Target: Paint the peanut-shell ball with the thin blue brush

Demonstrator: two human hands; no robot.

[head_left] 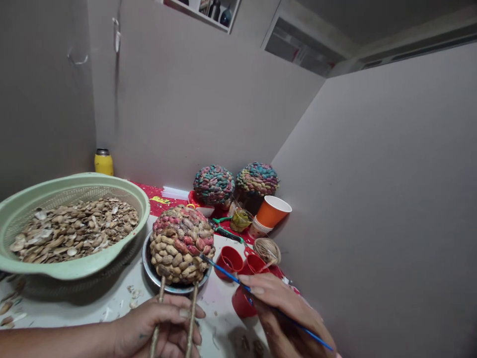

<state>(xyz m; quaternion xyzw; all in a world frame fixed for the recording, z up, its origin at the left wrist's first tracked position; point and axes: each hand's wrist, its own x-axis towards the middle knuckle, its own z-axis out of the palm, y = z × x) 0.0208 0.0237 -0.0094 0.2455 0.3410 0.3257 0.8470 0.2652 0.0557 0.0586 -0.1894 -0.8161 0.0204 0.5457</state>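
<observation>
A round ball covered in peanut shells (182,243) rests in a metal bowl (146,263). Its upper shells are painted pink and red, the lower ones bare tan. Two thin twisted rods (193,318) run from the ball toward me, and my left hand (164,323) has its fingers closed around them. Between the fingers of my right hand (283,311) is a slim blue paintbrush (225,272), its tip at the ball's right side. Just beyond that hand stand red cups (230,259), one of them partly behind my fingers.
At left a green colander (143,199) holds many loose shells. Two multicoloured shell balls (214,184) sit by the back wall, near an orange paper cup (271,211), green-handled pliers (227,233) and a coil of twine (267,250). A yellow bottle (103,163) stands behind the colander.
</observation>
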